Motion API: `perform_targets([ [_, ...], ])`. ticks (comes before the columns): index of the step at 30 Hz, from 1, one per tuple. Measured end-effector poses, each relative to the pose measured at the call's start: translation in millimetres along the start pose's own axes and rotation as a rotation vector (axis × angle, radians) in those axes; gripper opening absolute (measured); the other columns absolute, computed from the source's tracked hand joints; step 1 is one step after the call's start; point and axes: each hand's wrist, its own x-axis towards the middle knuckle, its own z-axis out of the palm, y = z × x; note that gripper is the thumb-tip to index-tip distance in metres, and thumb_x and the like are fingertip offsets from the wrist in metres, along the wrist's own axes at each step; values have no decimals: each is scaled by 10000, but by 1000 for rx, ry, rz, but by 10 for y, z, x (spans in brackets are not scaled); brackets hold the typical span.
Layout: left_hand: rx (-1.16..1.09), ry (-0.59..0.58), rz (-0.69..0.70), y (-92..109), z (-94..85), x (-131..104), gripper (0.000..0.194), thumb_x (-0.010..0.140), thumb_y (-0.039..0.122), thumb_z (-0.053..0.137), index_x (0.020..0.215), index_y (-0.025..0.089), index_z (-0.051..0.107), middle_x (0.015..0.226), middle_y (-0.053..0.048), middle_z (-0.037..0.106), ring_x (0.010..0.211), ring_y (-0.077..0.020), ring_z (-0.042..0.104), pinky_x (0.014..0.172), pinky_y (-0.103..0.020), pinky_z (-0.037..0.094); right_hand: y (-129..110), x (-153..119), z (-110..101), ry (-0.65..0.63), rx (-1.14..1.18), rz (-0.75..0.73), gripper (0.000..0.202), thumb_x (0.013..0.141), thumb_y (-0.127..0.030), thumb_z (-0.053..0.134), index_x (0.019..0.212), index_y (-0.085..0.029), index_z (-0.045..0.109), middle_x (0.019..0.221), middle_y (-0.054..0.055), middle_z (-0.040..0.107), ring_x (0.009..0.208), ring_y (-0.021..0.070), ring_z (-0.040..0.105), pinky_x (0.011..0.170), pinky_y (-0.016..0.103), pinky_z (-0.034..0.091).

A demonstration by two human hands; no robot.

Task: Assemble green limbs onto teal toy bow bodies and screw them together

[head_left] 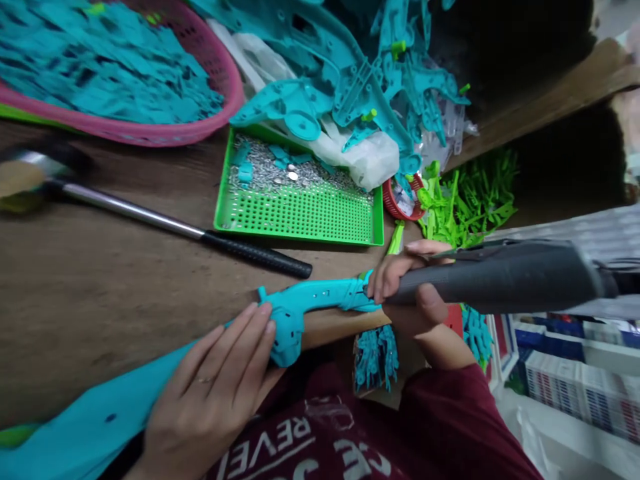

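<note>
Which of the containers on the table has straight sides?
The rectangular green tray, holding small metal pieces; the pink basket and small red basket are rounded.

On the bench (125,300), the long shell (125,387) lies before me, under my left hand (215,380); my right hand (400,280) has the electric screwdriver (500,277) at its right end. Beyond the shell lies the hammer (145,212), head to the left. Behind its grip sits the tray (300,230) with screws (263,170) in it. A large basket (175,133) of parts stands left of the tray, a small basket (393,203) just right, and more shells (325,60) lie heaped behind.
</note>
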Motion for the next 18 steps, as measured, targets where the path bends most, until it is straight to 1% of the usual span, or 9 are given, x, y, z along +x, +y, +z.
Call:
perform_targets([
  [4,-49,-35,2,-19,12,33,578,914,283,736,1383,-8,563,1524,-241,510,1450,-330,463,1300,-411,244,76,-100,-69,7,-11,-7,301,920,-412,582,1194,-294,542,593,-83,542,437,126,545,416,255,508],
  [6,-73,-21,17,9,47,107,574,916,258,729,1376,-37,555,1479,-268,548,1450,-349,460,1284,-436,277,28,-81,-56,1,-22,2,303,911,-433,604,1177,-305,531,601,-82,555,447,131,555,432,268,516],
  [9,-106,29,20,112,96,244,490,938,229,694,1321,-55,582,1354,-278,646,1384,-358,538,1223,-461,376,-95,8,42,-25,-12,42,302,906,-461,629,1153,-323,522,624,-80,582,478,142,590,474,302,535],
  [12,-269,83,53,233,39,242,305,930,154,683,1203,21,659,1227,-203,735,1308,-311,614,1161,-433,454,-139,71,229,-92,24,83,339,899,-527,644,1160,-363,505,622,-92,582,476,151,596,478,320,537],
  [14,-505,37,70,281,-64,74,182,945,120,637,1115,99,694,1134,-124,779,1220,-232,675,1101,-350,513,-99,61,386,-144,73,100,342,907,-522,640,1183,-374,501,628,-90,585,488,156,603,480,326,540],
  [15,-641,-28,33,285,-123,-62,159,959,114,598,1078,134,701,1089,-91,791,1145,-190,709,1046,-294,548,-63,41,466,-164,102,99,342,913,-514,631,1198,-378,500,626,-91,583,483,151,597,475,322,535],
  [16,-776,-109,-55,273,-178,-224,182,974,110,551,1066,159,702,1051,-69,797,1060,-159,736,969,-246,582,-21,14,544,-178,119,108,343,918,-522,616,1207,-380,497,617,-93,576,471,145,585,469,317,529],
  [17,-910,-196,-193,246,-229,-401,224,990,114,500,1078,175,698,1037,-67,799,990,-147,753,891,-221,607,24,-20,616,-187,109,144,361,912,-568,600,1203,-383,494,603,-98,564,455,139,570,467,314,525],
  [18,-1028,-253,-374,208,-273,-576,257,999,132,466,1104,185,694,1025,-77,801,925,-155,767,812,-222,627,69,-55,682,-196,80,195,407,892,-639,585,1194,-384,490,584,-103,549,438,135,553,468,315,522],
])
